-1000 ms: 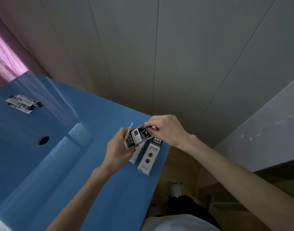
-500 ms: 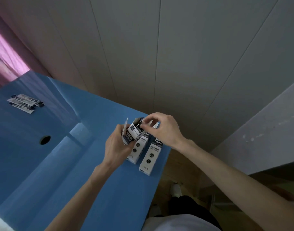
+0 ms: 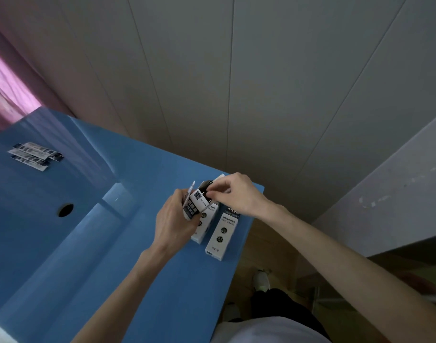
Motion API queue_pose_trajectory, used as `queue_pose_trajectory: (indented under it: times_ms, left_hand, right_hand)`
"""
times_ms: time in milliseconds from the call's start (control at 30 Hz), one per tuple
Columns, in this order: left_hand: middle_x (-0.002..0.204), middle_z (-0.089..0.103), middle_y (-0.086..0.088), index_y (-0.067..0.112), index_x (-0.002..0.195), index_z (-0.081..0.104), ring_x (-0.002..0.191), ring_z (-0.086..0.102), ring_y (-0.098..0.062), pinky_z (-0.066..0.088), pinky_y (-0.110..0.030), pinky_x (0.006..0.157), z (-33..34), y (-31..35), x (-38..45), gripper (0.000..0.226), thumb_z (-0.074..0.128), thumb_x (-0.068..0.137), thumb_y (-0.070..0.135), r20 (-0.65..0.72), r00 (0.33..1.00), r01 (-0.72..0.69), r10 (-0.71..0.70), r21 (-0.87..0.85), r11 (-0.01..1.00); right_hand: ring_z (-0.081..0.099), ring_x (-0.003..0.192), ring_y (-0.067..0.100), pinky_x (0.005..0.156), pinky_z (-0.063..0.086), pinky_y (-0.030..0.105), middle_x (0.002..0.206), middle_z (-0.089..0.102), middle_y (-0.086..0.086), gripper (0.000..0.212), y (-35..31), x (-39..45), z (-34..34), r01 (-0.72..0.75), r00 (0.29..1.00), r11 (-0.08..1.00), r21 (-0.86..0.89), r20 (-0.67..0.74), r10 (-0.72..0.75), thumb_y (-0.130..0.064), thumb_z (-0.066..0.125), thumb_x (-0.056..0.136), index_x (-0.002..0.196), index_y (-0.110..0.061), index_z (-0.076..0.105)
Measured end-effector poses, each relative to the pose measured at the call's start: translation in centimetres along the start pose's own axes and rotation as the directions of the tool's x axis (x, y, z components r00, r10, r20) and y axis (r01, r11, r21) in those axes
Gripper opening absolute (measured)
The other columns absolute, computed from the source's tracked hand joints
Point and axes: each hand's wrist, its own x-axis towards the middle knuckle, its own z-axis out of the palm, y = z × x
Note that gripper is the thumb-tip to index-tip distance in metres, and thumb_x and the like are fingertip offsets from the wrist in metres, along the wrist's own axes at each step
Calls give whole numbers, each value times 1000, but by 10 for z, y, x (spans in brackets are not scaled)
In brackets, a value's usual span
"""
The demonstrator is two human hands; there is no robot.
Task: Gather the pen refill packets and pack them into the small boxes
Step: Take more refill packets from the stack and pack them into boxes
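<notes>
My left hand (image 3: 173,225) grips a small black-and-white box (image 3: 196,203), tilted up above the blue table (image 3: 137,280) near its right edge. The box's open end points up and away, one flap sticking up at its left. My right hand (image 3: 236,194) pinches at that open end with fingertips; what they hold is too small to tell. Two more small white boxes lie flat side by side beneath the hands, one (image 3: 204,226) partly hidden by my left hand, the other (image 3: 221,235) right of it. A few pen refill packets (image 3: 35,155) lie in a loose pile at the table's far left.
A round dark hole (image 3: 66,210) is cut in the tabletop left of the hands. The table's right edge (image 3: 246,233) drops to a wooden floor where my shoe (image 3: 261,280) shows. A panelled wall stands behind the table, a pink curtain at far left.
The held box has tipped more upright in my left hand. My right hand's fingers have shifted along its open end. The two flat boxes and the packets have stayed put.
</notes>
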Motion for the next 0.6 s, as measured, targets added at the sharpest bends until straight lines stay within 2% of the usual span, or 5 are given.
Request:
queue_pose_trajectory:
  times_ms: [133,333,400,500,600]
  left_hand:
    - [92,62,16,30,109,54,84,59,-6,49,-31,69,-1,-2,-1,41,78,78,19,-5,1000,-8,8,-12,1000]
    - [93,62,17,31,112,55,85,60,-6,51,-32,70,-2,0,-1,43,78,78,18,10,999,-35,36,-20,999]
    - [91,63,16,32,110,55,82,60,-4,47,-27,66,-2,-1,-2,41,78,80,20,1,999,-33,33,-42,999]
    - [90,62,17,33,110,55,82,60,-1,39,-17,64,-4,-2,-3,40,79,80,22,-5,999,-32,32,-62,998]
    - [91,62,18,33,112,56,83,60,-1,41,-19,65,-4,-2,-2,41,80,80,21,0,999,-42,42,-68,997]
  right_hand:
    - [67,84,0,78,56,25,97,74,-15,14,1,1,-9,67,968,995,-78,-237,-83,-26,73,94,107,-25,78]
    - [63,79,4,77,57,35,100,68,-13,14,-2,10,-16,160,980,919,-361,-52,-191,-34,75,92,103,-26,74]
    - [63,80,4,75,57,34,101,69,-12,16,-2,10,-16,211,972,901,-379,-14,-234,-38,74,93,103,-26,75]
    - [65,85,5,80,57,34,107,73,-10,20,0,10,-15,259,963,881,-396,33,-268,-33,73,95,113,-25,76]
    - [66,88,5,84,58,37,105,76,-10,16,1,11,-11,276,954,881,-385,0,-299,-28,72,95,109,-24,79]
